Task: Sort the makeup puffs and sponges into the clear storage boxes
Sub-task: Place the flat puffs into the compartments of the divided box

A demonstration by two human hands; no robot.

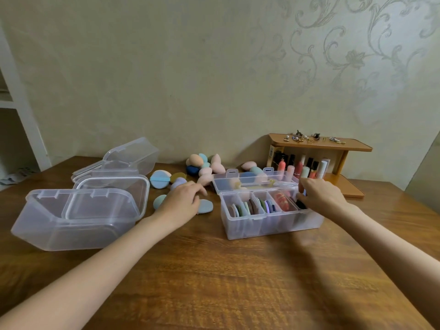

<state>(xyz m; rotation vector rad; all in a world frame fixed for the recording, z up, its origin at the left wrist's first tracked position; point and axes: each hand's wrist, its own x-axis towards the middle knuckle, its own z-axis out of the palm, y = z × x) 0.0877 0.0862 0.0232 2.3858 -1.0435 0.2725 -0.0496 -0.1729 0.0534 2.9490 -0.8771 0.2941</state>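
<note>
**Both hands out over the desk, puffs half sorted**

The left hand (183, 198) reaches forward palm down, fingers loosely spread, fingertips touching a flat grey-blue puff (206, 206) on the wooden desk (214, 270); it grips nothing. The right hand (319, 195) hovers over the right end of the divided box (269, 215), fingers curled at a dark puff (300, 204); whether it grips it I cannot tell. The box is clear plastic, lid hinged open, with round flat puffs standing on edge in its compartments. Soft egg-shaped sponges (209, 166), pink and blue, lie heaped behind. Two larger clear boxes (78, 217) sit left, open.
</note>
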